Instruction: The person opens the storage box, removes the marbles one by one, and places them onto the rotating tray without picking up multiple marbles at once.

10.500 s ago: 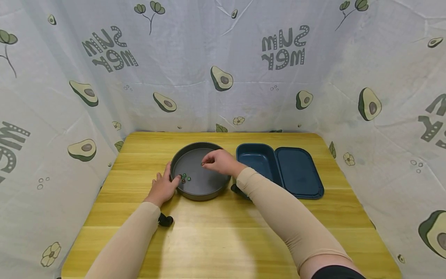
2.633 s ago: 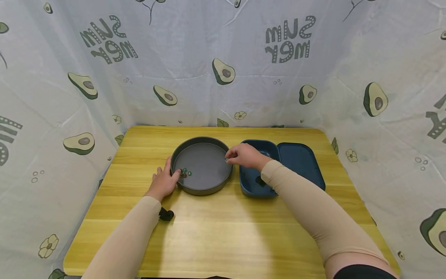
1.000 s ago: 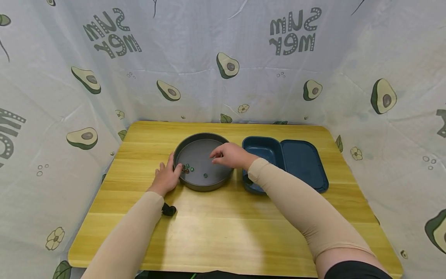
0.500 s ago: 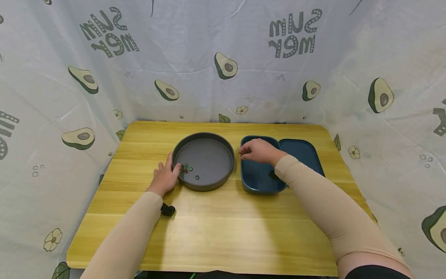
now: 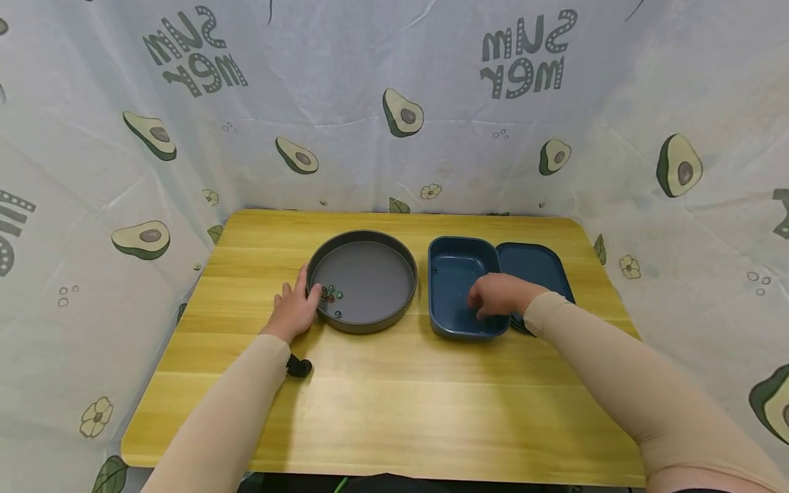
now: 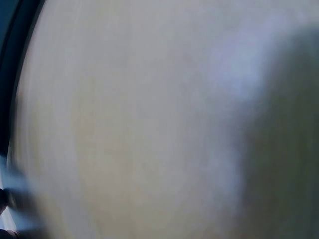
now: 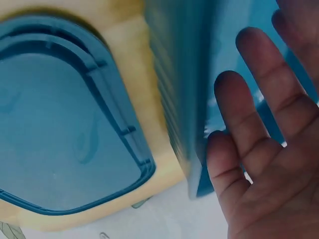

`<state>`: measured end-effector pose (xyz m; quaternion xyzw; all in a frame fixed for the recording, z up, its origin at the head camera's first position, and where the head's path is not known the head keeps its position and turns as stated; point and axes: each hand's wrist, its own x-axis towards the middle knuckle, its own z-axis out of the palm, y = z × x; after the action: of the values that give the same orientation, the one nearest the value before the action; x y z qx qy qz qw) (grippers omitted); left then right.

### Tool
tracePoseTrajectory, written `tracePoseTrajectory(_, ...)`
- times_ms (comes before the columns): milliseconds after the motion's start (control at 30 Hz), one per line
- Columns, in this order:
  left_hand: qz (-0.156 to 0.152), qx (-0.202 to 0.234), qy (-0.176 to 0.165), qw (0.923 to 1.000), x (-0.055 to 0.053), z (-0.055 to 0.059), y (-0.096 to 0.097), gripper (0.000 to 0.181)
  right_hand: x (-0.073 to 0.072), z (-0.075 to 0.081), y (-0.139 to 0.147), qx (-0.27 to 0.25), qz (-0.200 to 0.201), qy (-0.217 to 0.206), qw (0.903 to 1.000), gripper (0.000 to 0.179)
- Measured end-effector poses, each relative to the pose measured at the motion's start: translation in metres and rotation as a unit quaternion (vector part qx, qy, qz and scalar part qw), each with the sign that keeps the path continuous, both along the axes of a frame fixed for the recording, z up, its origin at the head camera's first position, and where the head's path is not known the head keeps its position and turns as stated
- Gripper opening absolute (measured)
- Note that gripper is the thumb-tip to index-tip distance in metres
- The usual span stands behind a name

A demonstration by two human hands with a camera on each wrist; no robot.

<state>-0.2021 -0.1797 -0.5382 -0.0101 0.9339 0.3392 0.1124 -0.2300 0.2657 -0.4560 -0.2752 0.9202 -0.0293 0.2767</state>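
In the head view my left hand [image 5: 292, 311] holds the left rim of a round grey pan [image 5: 370, 287], thumb over the rim and index finger along the outer wall. Several small green and reddish beads [image 5: 331, 294] lie clustered in the pan near that thumb, and a single bead [image 5: 337, 314] sits just in front. My right hand [image 5: 501, 296] hangs over the right part of a deep blue box [image 5: 453, 291]. In the right wrist view its fingers [image 7: 271, 84] are extended, with nothing seen in them; the thumb is out of sight. One small bead [image 5: 434, 270] lies at the box's left side.
A blue lid [image 5: 535, 263] lies at the box's right, partly under my right forearm. The wooden table [image 5: 370, 411] ends at the curtain [image 5: 345, 103] behind. The left wrist view is blurred, mostly table surface.
My right hand has moved from over the pan to the box's left side, then further right. The single bead in the pan has rolled left. My left hand stays at the rim.
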Motion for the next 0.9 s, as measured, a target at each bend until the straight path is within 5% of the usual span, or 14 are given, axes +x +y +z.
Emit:
tracePoseTrajectory(333,-0.003,0.004,-0.001,1.0000,-0.001,-0.001,-0.001,0.073,0.017,-0.017,0.002,0.031,0.061,0.062,0.9957,0.014)
tracePoseTrajectory(900,0.002,-0.001,-0.003,1.0000,-0.001,-0.003,-0.002,0.072,0.017,-0.033,0.000,0.037,0.069,0.056,0.9954,0.018)
